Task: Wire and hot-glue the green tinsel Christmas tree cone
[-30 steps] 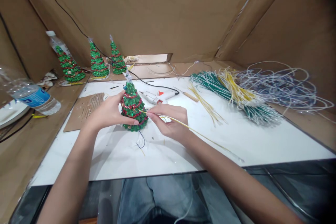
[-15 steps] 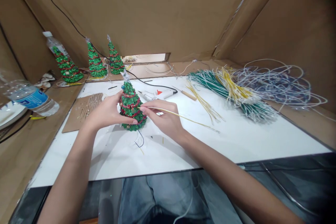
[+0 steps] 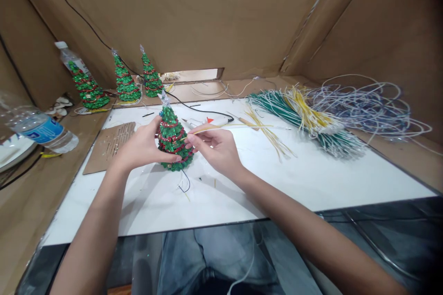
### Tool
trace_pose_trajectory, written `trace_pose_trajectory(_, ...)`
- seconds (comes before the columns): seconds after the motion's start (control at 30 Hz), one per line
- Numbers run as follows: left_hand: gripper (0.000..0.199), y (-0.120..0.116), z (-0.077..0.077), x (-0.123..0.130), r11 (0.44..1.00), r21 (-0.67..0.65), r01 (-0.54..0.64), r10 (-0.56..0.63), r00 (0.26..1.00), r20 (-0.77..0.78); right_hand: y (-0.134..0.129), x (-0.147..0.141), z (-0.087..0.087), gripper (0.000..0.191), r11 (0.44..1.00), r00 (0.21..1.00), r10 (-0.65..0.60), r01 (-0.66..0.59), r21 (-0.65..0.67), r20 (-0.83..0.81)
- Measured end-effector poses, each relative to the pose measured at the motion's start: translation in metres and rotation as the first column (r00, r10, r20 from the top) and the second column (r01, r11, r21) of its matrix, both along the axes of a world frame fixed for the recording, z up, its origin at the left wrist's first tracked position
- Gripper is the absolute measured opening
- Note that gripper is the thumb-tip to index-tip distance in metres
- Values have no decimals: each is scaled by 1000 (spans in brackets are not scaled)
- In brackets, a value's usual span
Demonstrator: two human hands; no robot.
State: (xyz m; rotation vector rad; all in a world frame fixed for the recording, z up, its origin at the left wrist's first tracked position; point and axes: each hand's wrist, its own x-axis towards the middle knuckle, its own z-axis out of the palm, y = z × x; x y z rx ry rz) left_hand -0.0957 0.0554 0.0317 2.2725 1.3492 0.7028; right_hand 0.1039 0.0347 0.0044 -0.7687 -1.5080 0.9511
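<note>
A small green tree with red garland and a clear top (image 3: 169, 131) stands upright on the white board, left of the middle. My left hand (image 3: 143, 145) grips it from the left, thumb across its lower front. My right hand (image 3: 218, 150) pinches a thin yellow wire (image 3: 235, 126) whose left end meets the tree's right side; the wire runs off to the right above the hand. Thin dark and white wires (image 3: 186, 182) come out under the tree.
Behind are three more trees (image 3: 126, 80), a glue gun (image 3: 204, 122) and an awl (image 3: 247, 123). Green and yellow wire bundles (image 3: 294, 113) and tangled clear wire (image 3: 374, 106) lie right. A cardboard piece (image 3: 104, 147) and bottle (image 3: 44, 130) are left.
The yellow wire's free end has swung up and away from me, so the wire now passes above my right hand. My left hand keeps its hold on the tree.
</note>
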Motion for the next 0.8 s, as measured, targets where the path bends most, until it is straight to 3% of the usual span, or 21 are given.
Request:
trace_pose_trajectory(0.17, 71, 1, -1, 1, 999, -38, -4, 8, 994, 108, 11, -3, 11, 23, 987, 988, -82, 62, 150, 133)
trace_pose_trajectory(0.4, 79, 9, -8, -6, 993, -121, 17, 25, 940, 341, 39, -9, 46, 13, 963, 923, -52, -54, 263, 380)
trace_pose_trajectory(0.6, 82, 19, -19, -8, 986, -163, -26, 103, 871, 480, 69, -27, 69, 18, 981, 867, 73, -150, 119, 494)
trace_pose_trajectory(0.8, 66, 24, -18, -11, 963, -188, -195, 270, 751, 602, 100, -53, 95, 20, 978, 831, 176, -210, 3, 527)
